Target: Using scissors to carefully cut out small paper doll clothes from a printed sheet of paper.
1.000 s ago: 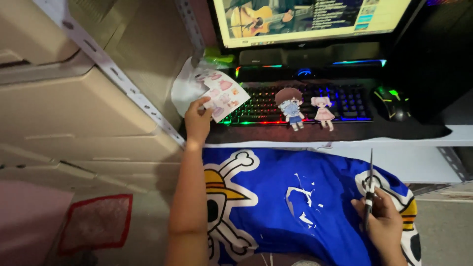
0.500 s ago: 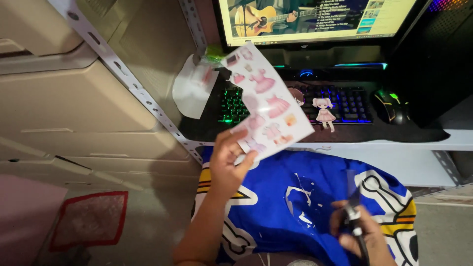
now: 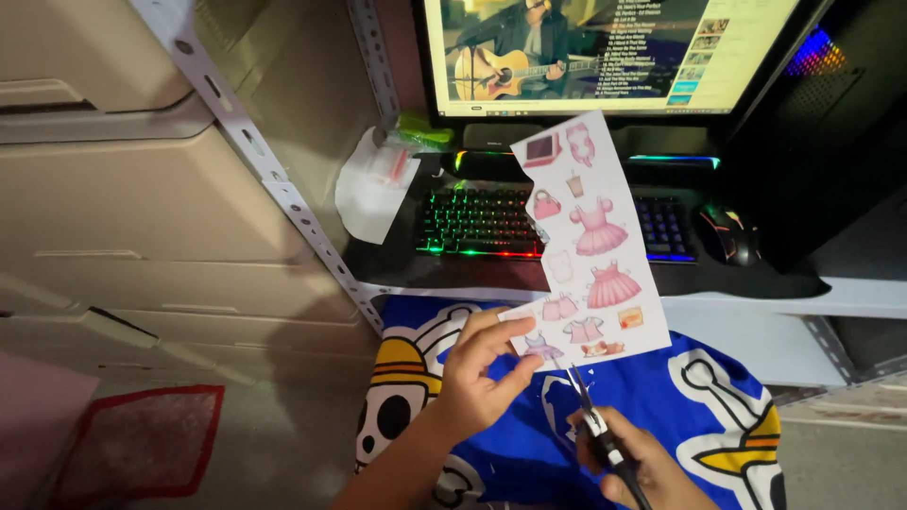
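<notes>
My left hand (image 3: 477, 373) pinches the lower left corner of a white paper sheet (image 3: 590, 246) printed with pink doll dresses and accessories, holding it upright over my lap. My right hand (image 3: 638, 467) grips small scissors (image 3: 588, 408), their blades pointing up at the sheet's bottom edge, near the little printed tops. A blue cloth (image 3: 680, 416) with a skull-and-straw-hat pattern lies under both hands, with small white paper scraps on it.
A backlit keyboard (image 3: 482, 222), a mouse (image 3: 727, 234) and a monitor (image 3: 605, 52) stand on the dark desk behind the sheet. A white plastic bag (image 3: 370, 189) lies at the desk's left end. A perforated metal rail (image 3: 274, 179) and beige drawers are at left.
My left hand took the sheet from the desk beside the keyboard and brought it down over my lap. My right hand raised the scissors to the sheet's lower edge.
</notes>
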